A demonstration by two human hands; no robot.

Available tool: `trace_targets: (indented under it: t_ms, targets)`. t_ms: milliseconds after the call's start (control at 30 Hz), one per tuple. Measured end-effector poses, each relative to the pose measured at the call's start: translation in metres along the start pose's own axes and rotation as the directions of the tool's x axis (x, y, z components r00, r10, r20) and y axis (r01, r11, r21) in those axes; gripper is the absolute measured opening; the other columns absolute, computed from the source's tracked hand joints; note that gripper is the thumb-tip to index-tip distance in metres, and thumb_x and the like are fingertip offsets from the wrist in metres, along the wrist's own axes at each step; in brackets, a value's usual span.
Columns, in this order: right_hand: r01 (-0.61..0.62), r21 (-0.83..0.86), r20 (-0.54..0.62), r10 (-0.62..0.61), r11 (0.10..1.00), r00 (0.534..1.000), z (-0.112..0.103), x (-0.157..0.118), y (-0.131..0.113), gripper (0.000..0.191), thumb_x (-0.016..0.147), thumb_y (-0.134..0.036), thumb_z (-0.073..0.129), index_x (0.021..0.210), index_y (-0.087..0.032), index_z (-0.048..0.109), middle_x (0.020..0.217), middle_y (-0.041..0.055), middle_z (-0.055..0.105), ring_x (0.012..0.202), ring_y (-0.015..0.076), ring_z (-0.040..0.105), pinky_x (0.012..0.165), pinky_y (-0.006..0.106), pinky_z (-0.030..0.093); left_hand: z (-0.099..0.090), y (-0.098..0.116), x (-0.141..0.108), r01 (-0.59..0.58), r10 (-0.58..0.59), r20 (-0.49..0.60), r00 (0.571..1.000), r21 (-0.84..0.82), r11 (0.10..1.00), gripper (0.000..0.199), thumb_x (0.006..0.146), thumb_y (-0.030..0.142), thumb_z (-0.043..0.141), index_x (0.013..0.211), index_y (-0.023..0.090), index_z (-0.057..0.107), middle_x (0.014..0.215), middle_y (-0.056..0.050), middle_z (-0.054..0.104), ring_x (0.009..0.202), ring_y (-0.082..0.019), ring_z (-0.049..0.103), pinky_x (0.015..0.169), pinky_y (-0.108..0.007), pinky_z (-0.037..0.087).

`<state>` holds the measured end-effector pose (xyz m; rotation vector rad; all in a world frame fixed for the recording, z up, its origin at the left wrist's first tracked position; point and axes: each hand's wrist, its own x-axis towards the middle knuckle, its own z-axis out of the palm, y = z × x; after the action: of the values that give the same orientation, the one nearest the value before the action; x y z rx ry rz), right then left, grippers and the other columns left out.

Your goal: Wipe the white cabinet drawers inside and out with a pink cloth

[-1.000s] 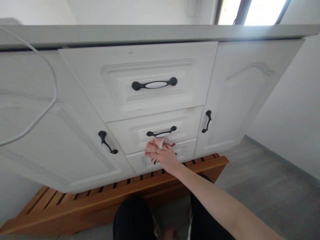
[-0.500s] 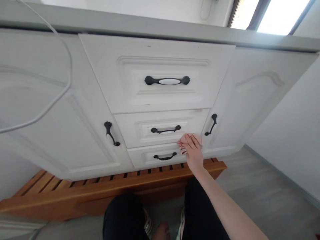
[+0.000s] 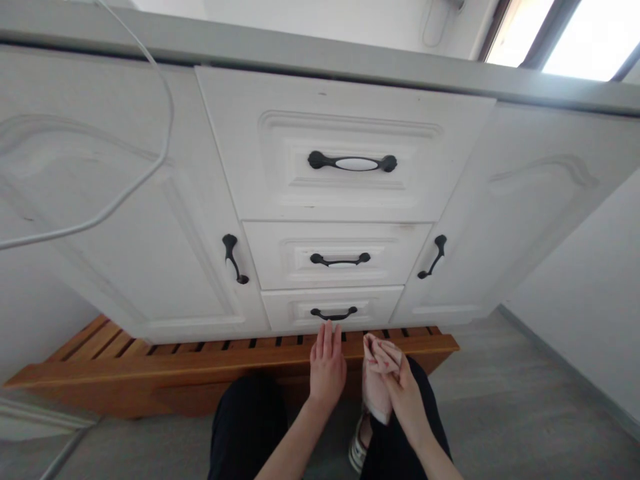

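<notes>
1. White cabinet (image 3: 340,197) fills the background, above a slatted wooden platform (image 3: 235,363).
2. Right grip (image 3: 400,380) clasps a pink cloth (image 3: 377,393), which hangs down in front of the platform.
3. Left grip (image 3: 327,367) is released and outstretched just below the bottom handle (image 3: 334,317); whether they touch, I cannot tell.
4. Two more drawers, the middle drawer (image 3: 260,257) and top drawer (image 3: 245,153), sit shut above.
5. White cable (image 3: 167,133) crosses the left door (image 3: 190,293).

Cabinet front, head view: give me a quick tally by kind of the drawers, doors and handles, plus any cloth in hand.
Drawers: 3
Doors: 2
Dark handles: 5
Pink cloth, in the right hand: 1
Total: 11
</notes>
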<state>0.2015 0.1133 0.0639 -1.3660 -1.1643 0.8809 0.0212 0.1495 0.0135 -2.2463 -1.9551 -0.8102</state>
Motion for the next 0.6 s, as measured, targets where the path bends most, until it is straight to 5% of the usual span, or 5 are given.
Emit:
trace_targets:
  t_ms: [100,233,300,600]
  targets:
    - [-0.267,0.122,-0.026,0.272,0.956,0.962,-0.003,-0.030,0.032,0.063,0.069,-0.051,0.079,0.121,-0.018,0.068,0.132,0.0140,0.068,0.127,0.0329,0.062,0.112,0.046,0.046,-0.010,0.002,0.029,-0.079,0.081,-0.030,0.996,0.063,0.995,0.064,0.094,0.016,0.049,0.156,0.021,0.035,0.159,-0.011,0.043,0.148,-0.029,0.037,0.114,-0.049,0.042]
    - [-0.611,0.400,0.066,0.643,0.684,0.763,-0.005,-0.055,0.054,0.075,0.051,-0.057,0.089,0.109,-0.014,0.069,0.107,0.0145,0.077,0.106,0.0348,0.071,0.093,0.044,0.056,-0.025,0.007,0.045,-0.072,0.075,-0.049,0.996,0.059,0.996,0.055,0.092,0.014,0.052,0.146,0.022,0.049,0.146,-0.008,0.056,0.140,-0.027,0.045,0.114,-0.047,0.041]
    - [-0.634,0.457,0.078,0.682,0.624,0.727,-0.003,-0.059,0.052,0.074,0.047,-0.053,0.091,0.105,-0.014,0.070,0.100,0.0122,0.078,0.100,0.0324,0.073,0.088,0.039,0.058,-0.032,0.010,0.050,-0.047,0.048,-0.027,0.998,0.050,0.998,0.055,0.089,0.012,0.054,0.143,0.022,0.050,0.143,-0.007,0.057,0.137,-0.028,0.047,0.110,-0.047,0.043]
    - [-0.655,0.436,0.089,0.695,0.616,0.713,0.008,-0.053,0.023,0.069,0.046,-0.050,0.092,0.102,-0.015,0.070,0.095,0.0088,0.078,0.089,0.0279,0.073,0.078,0.034,0.058,-0.053,0.020,0.063,0.025,-0.026,0.001,1.000,0.072,0.997,0.039,0.084,0.013,0.062,0.121,0.024,0.060,0.120,-0.006,0.063,0.110,-0.027,0.058,0.092,-0.044,0.048]
